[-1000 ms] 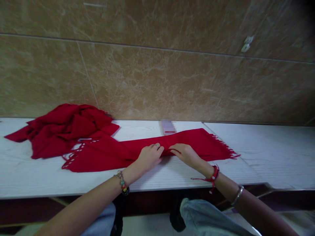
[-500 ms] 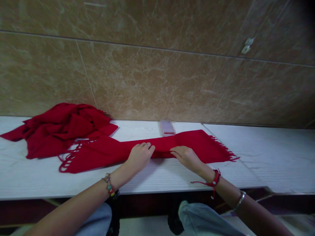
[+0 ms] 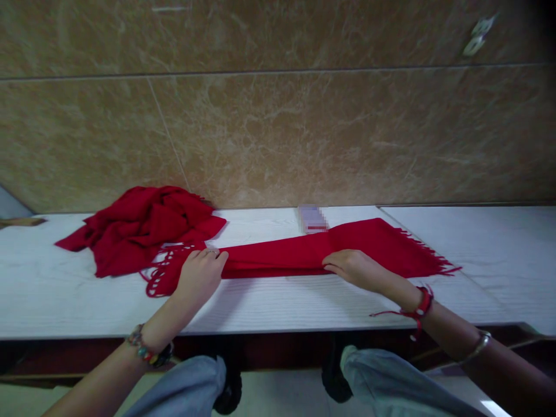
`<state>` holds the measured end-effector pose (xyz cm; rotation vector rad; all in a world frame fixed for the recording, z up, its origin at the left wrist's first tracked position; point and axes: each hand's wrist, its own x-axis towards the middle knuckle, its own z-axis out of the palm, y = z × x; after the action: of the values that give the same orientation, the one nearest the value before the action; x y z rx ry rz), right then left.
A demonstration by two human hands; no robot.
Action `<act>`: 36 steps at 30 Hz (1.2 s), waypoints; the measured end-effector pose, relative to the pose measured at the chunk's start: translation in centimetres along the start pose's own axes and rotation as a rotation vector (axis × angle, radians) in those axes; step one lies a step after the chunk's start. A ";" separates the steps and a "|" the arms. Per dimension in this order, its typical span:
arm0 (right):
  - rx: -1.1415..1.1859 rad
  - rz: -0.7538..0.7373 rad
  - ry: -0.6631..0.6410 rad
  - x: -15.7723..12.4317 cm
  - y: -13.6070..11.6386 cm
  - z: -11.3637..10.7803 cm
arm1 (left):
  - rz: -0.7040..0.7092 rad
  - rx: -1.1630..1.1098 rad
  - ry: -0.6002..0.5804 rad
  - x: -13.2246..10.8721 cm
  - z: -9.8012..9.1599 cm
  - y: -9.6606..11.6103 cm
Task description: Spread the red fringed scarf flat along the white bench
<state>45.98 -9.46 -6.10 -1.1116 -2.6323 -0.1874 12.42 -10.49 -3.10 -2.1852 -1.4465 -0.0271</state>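
A red fringed scarf (image 3: 273,255) lies lengthwise on the white table, its middle folded into a narrow band and its right end spread wider. Near the left end, my left hand (image 3: 203,269) is closed on the near edge, fingers curled over the cloth. My right hand (image 3: 354,268) pinches the same edge right of the middle, thumb and fingers together. Fringe shows at both ends of the scarf. To the left, a second red cloth (image 3: 147,226) sits in a crumpled heap, touching or close to the scarf's left fringe.
A small pale box-like item (image 3: 311,219), partly pixelated, stands behind the scarf by the brown marbled wall (image 3: 278,133). The white table (image 3: 269,307) ends just in front of my knees. At the far left lies a brown wooden-looking piece (image 3: 21,222). A wall socket (image 3: 478,37) is at upper right.
My left hand has slid left along the scarf's edge, and my right hand sits a little further right on it. The middle is now a longer, straighter folded band. The view has shifted slightly.
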 end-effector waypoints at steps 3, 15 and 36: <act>0.050 -0.012 -0.087 0.3 0.2 -0.7 | -0.079 0.071 -0.023 -0.7 -0.2 -2.6; 0.121 -0.140 -0.095 3.5 -3.4 -0.3 | -0.101 0.089 -0.102 -2.9 0.7 -5.7; 0.278 -0.294 -0.211 8.2 -8.4 1.4 | -0.299 0.068 -0.024 -4.2 0.1 -15.3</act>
<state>34.20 -9.46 -5.04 -0.6846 -2.8850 0.2453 -2.66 -9.44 1.79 -1.9047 -1.7500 -0.0550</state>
